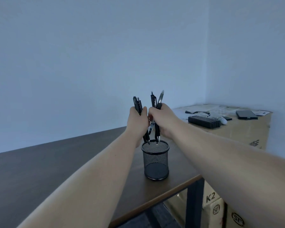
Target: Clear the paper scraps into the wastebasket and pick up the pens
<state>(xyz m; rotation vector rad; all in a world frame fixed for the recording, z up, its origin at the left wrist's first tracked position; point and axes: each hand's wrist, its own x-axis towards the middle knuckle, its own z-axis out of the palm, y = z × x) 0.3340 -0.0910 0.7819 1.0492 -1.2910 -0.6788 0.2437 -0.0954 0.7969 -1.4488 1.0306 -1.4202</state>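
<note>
A black mesh pen cup stands upright near the right edge of the dark wooden desk. Directly above its mouth, my left hand is closed around a bunch of black pens, their tips pointing down at the cup's rim. My right hand touches the left one and grips more pens, one with a clear barrel; their tips hang just over the opening. No paper scraps or wastebasket are in view.
To the right stands a tall cardboard box carrying a black ribbed block, a dark phone, a white object and papers. More boxes sit below the desk's edge. Blue-grey walls rise behind.
</note>
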